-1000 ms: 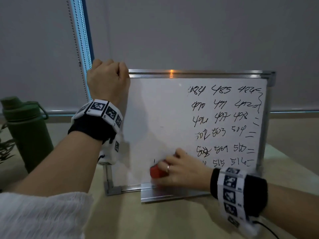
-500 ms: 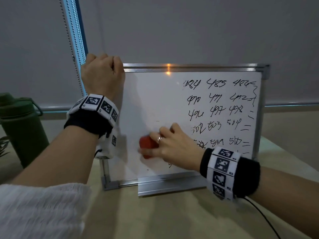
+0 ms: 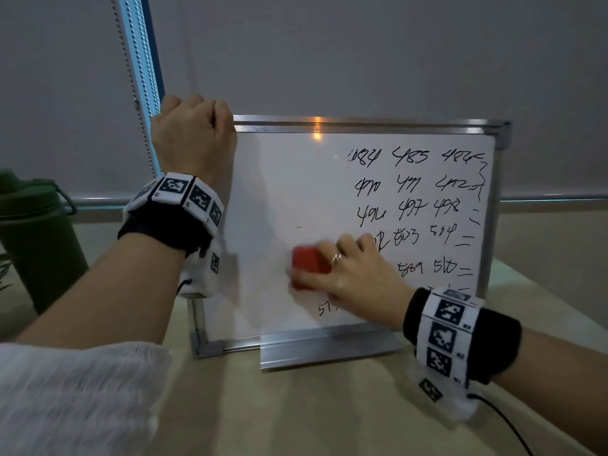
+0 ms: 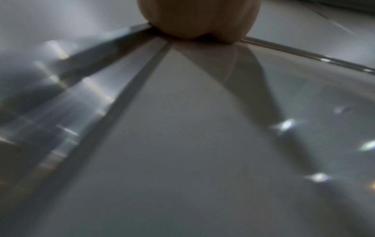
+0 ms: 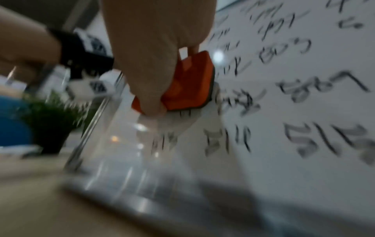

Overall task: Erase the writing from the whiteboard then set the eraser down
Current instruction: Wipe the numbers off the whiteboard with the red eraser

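A metal-framed whiteboard (image 3: 289,179) stands upright on the table; its left half is wiped white, and rows of black numbers (image 3: 411,205) fill the right half. My left hand (image 3: 192,136) grips the board's top left corner, seen close up in the left wrist view as a palm (image 4: 198,17) on the frame. My right hand (image 3: 348,274) holds a red eraser (image 3: 309,263) flat against the lower middle of the board. The right wrist view shows the thumb and fingers round that eraser (image 5: 188,83), beside smeared numbers (image 5: 294,89).
A dark green bottle (image 3: 36,238) stands at the left on the beige table (image 3: 296,413). A potted green plant (image 5: 50,118) sits beyond the board's left edge. A metal tray (image 3: 329,350) runs along the board's foot. A blind with a bead chain (image 3: 131,83) hangs behind.
My right hand has carried the eraser up from the board's bottom edge to its lower middle, then a little to the right. The left hand keeps its grip on the corner.
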